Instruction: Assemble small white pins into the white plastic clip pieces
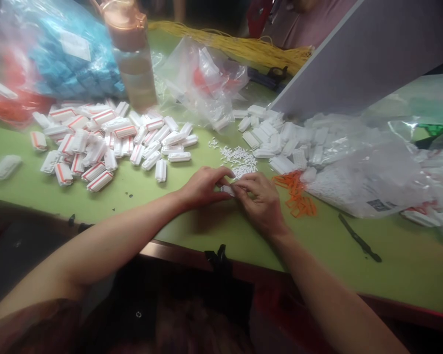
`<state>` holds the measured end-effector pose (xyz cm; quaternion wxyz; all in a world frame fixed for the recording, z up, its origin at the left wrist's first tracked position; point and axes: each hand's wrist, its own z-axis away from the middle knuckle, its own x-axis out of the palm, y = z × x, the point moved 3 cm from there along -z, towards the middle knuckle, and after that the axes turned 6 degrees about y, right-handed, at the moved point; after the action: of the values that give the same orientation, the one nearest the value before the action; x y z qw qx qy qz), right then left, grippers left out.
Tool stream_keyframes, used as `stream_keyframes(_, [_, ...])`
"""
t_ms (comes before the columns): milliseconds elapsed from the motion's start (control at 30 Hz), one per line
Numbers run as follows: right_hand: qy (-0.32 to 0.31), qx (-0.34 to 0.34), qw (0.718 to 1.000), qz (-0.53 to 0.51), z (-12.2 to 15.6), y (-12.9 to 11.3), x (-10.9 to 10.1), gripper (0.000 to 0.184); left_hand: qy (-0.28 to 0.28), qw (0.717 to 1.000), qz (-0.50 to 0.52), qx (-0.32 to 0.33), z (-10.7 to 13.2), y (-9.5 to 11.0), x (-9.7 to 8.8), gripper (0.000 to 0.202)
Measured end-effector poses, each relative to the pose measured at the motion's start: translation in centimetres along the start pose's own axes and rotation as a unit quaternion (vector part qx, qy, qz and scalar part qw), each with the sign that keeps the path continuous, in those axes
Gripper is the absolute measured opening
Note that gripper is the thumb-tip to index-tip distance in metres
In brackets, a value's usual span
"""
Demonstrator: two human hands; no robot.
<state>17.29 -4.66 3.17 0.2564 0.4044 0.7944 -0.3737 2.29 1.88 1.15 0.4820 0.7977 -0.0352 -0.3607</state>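
Between the fingertips of my left hand is a small white plastic housing, held low over the green table. My right hand meets it from the right, thumb and fingers pinched at the housing's end; whether a tiny part sits in that pinch is hidden. Just beyond my fingers lies a heap of tiny white pegs. Orange plastic clips are piled to the right of my right hand. Farther right and back, plain white housings lie in a loose pile.
White blocks, some with orange strips, cover the left side. Behind them stand a bottle and a bag of blue parts. A clear bag and a dark knife-like tool lie right. A grey panel leans behind.
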Motion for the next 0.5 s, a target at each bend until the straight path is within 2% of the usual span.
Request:
stream_keyframes(233, [0.011,-0.131,0.978,0.161,-0.1,-1.3,-0.6,0.012,0.015,1.000,0.004,0.008,0.2,-0.2,0.2,0.034])
stream_keyframes(400, [-0.015,-0.140,0.980,0.138,0.0,-1.5,-0.9,0.015,0.014,1.000,0.010,0.004,0.1,-0.2,0.3,0.034])
stream_keyframes(500, [-0.032,-0.155,0.974,0.162,0.1,-1.8,-0.9,0.018,0.012,1.000,0.004,0.011,0.1,-0.3,0.3,0.032])
